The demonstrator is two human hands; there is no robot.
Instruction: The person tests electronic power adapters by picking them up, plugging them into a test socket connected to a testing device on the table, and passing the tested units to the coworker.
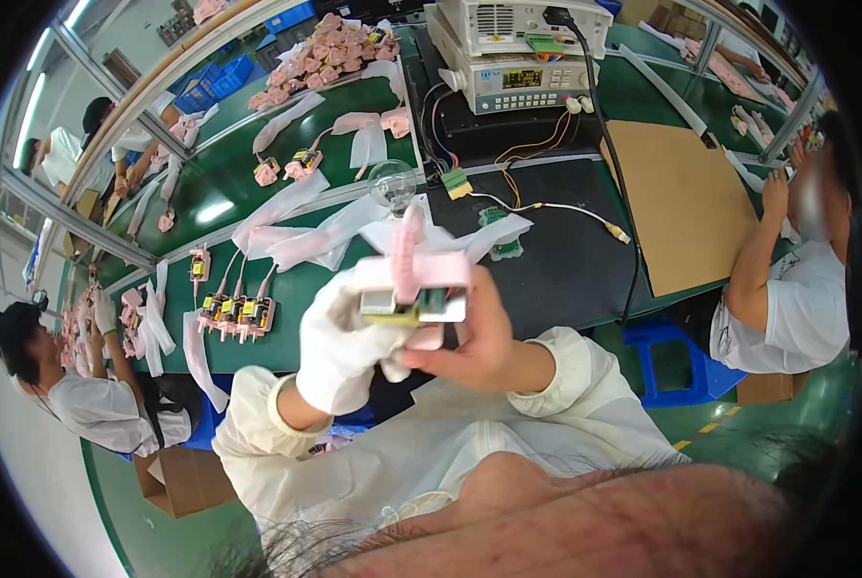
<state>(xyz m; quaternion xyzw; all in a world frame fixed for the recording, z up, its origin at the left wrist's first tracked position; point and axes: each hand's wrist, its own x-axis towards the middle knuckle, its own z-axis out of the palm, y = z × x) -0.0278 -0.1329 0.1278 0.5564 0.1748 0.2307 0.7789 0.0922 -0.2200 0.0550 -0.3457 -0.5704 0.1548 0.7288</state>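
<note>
Both hands hold a pink plastic housing (440,270) up in front of my chest, over the table's near edge. Its open side shows a circuit board and a yellow-and-silver part inside. From its top rises a ribbed pink cable sleeve (408,252). My left hand (337,342), in a white glove, is closed round the housing's left and lower side. Bare, my right hand (484,332) grips the right side, thumb bent underneath. Just beyond the housing is a clear glass bulb (392,185), with a strip of white wrap (325,236) beside it.
Several pink units with yellow-labelled parts (238,313) lie on the green table at left. Farther off is a pile of pink parts (330,58). Stacked test instruments (527,85) stand ahead, with loose wires and a cardboard sheet (676,207) at right. People sit on both sides.
</note>
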